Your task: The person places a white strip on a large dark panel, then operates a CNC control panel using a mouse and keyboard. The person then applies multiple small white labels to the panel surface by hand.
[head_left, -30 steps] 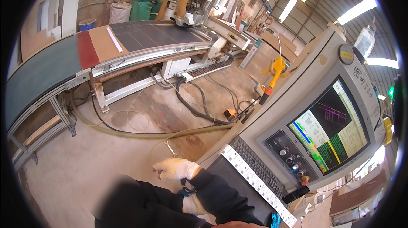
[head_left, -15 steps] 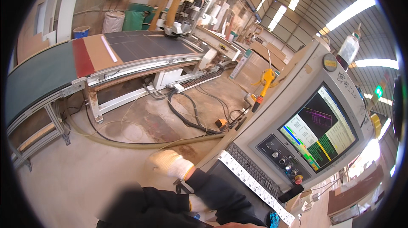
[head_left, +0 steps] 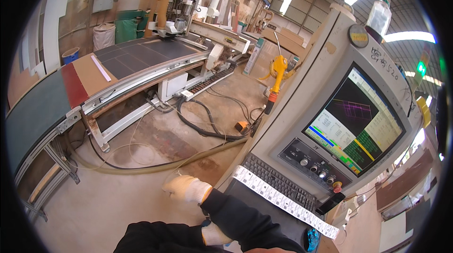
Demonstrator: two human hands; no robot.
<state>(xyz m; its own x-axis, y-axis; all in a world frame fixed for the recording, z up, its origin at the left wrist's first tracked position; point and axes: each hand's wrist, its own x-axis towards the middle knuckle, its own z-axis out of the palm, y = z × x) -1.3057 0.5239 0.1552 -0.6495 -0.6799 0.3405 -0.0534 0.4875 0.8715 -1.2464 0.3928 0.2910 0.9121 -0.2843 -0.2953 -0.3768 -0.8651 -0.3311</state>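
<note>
In the head view, two forearms in dark sleeves come up from the lower edge and cross near the bottom centre. One gloved hand (head_left: 186, 188), in a pale cream work glove, reaches out over the concrete floor (head_left: 94, 206) just beside the lower left corner of the grey control console (head_left: 302, 111). Its fingers curl loosely inward; it holds nothing that can be seen, and it touches neither the console nor the floor. Because the sleeves overlap, I cannot tell for certain which arm it belongs to, though it reads as the right hand crossing over.

The other hand (head_left: 214, 235) shows only as a strip of cream glove cuff tucked between the two sleeves. Its fingers are hidden, so whether it is open or closed cannot be told.

Nearest the reaching hand is the console's black keyboard (head_left: 278, 182), with a long white printed strip (head_left: 283, 201) lying along its front edge. Above sit a panel of knobs (head_left: 314, 163) and a lit screen (head_left: 358, 125). A clear bottle (head_left: 378, 14) stands on the console's top edge.

Across the floor, black cables (head_left: 203, 121) and a tan hose (head_left: 155, 165) trail toward a long router table (head_left: 141, 59). The lower right corner is cut off by the dark fisheye rim.
</note>
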